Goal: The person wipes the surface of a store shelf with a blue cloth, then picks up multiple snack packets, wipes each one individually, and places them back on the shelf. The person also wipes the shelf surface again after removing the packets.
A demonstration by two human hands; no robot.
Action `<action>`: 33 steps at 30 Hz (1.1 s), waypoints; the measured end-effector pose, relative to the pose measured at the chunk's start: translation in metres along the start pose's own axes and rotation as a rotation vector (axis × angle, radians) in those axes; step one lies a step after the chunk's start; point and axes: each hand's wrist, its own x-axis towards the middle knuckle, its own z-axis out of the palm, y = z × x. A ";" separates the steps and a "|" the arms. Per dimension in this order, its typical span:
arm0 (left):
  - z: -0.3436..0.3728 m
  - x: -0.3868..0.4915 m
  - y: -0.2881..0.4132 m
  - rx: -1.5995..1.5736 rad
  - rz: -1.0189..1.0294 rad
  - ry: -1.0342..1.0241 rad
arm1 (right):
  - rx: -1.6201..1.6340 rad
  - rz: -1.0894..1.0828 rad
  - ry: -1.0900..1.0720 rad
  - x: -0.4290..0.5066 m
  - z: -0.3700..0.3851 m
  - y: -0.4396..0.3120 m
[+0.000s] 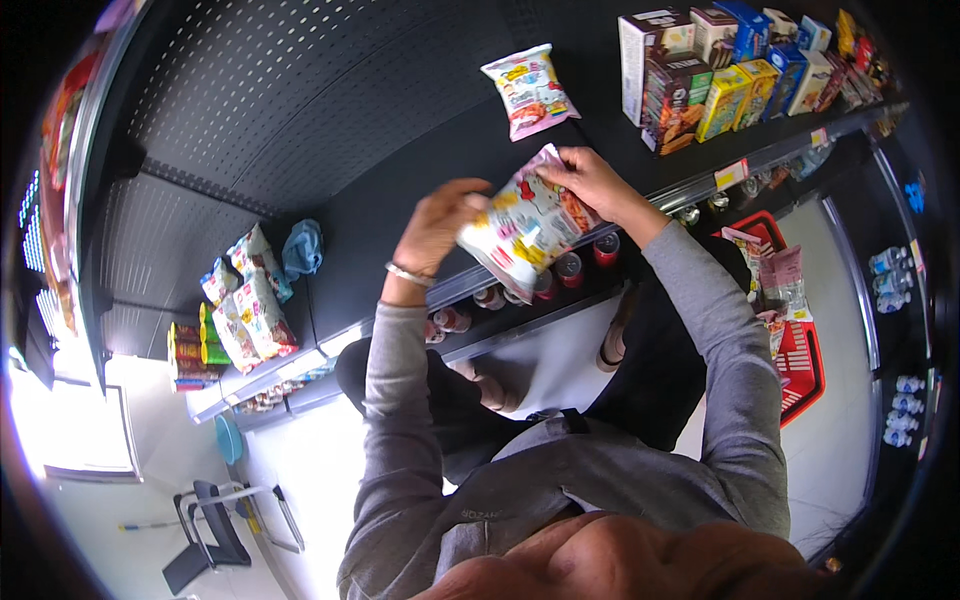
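Observation:
My right hand (589,184) grips one end of a white and pink snack bag (529,217) with cartoon prints. The bag is tilted over the front edge of a black metal shelf (390,202). Beside the bag's left edge is my left hand (442,221), blurred, with a pale band at the wrist; whether its fingers hold the bag is unclear. A similar snack bag (531,91) lies on the shelf beyond my hands.
Snack boxes (679,105) stand on the shelf at right. More bags (255,307), canisters (195,352) and a blue cloth (303,249) are at left. Cans (570,268) line the lower shelf. A red basket (802,367) with packets sits on the floor at right. A chair (214,536) stands lower left.

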 end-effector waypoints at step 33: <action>0.053 0.051 -0.052 -0.439 0.032 0.358 | -0.449 -0.296 0.281 0.017 0.033 0.020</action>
